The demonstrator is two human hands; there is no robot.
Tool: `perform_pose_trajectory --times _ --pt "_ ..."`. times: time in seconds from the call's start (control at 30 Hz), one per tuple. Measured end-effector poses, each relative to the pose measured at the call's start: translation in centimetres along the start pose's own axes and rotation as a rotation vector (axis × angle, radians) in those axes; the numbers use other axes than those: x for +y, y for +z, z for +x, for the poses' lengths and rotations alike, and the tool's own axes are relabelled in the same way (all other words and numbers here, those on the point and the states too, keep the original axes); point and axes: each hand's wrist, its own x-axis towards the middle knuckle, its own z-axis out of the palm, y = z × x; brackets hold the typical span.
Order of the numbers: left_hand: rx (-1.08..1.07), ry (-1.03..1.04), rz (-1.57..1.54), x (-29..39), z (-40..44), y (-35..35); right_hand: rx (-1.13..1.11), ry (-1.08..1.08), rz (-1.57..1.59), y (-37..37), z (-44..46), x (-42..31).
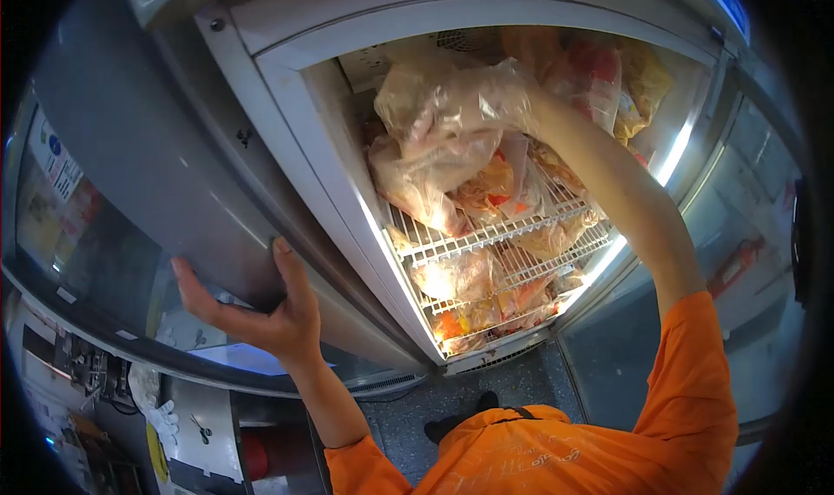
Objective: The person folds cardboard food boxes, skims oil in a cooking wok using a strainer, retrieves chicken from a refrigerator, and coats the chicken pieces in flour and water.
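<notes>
My left hand [261, 312] is open in front of the grey appliance surface at the left, thumb and fingers spread, with nothing in it. My right arm reaches into the lit refrigerator [321, 139]. My right hand [495, 95] is at the upper shelf, over or inside a crumpled clear plastic bag [417, 112]; the plastic hides its fingers. Below it, another bag with pale pink contents [417, 186] lies on the white wire shelf [512, 225], beside a bag with orange and red contents [495, 186].
Lower wire shelves hold more bagged items [460, 273]. A yellowish bag [643, 78] is at the upper right. The glass door [643, 338] stands open at the right. Scissors [201, 429] and white gloves [162, 418] are at the lower left.
</notes>
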Motion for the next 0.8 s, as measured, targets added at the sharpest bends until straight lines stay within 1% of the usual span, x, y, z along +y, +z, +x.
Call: perform_pose_trajectory --times 0.13,0.2,0.23,0.27,0.33,0.43,0.53,0.63,0.8 --pt "0.002 0.027 0.012 -0.2 0.0 -0.1 -0.316 0.238 -0.004 -2.0 2.6 -6.9" --pt "0.003 0.002 -0.014 0.0 0.0 0.0 -0.398 0.306 -0.002 -0.5 3.5 -5.9" --pt "0.001 -0.020 -0.040 0.1 0.0 0.0 -0.351 0.335 -0.159 3.0 5.4 -2.9" --pt "-0.003 -0.013 -0.045 -0.1 0.0 0.0 -0.350 0.361 -0.197 4.2 5.8 -2.0" --pt "0.004 0.017 -0.001 -0.3 -0.1 0.0 -0.338 0.389 -0.212 5.0 5.4 -2.3" --pt "0.006 0.002 -0.037 -0.3 0.0 0.0 -0.301 0.408 -0.222 5.7 5.2 -2.8" --pt "0.007 0.016 -0.047 -0.2 0.1 0.0 -0.194 0.387 -0.143 5.4 4.6 -2.0" --pt "0.004 0.024 -0.048 0.0 0.3 0.0 -0.037 0.341 -0.038 4.5 3.6 -1.3" --pt "0.001 0.059 0.001 -0.1 0.3 -0.2 0.198 0.333 0.166 3.5 1.8 -1.1"
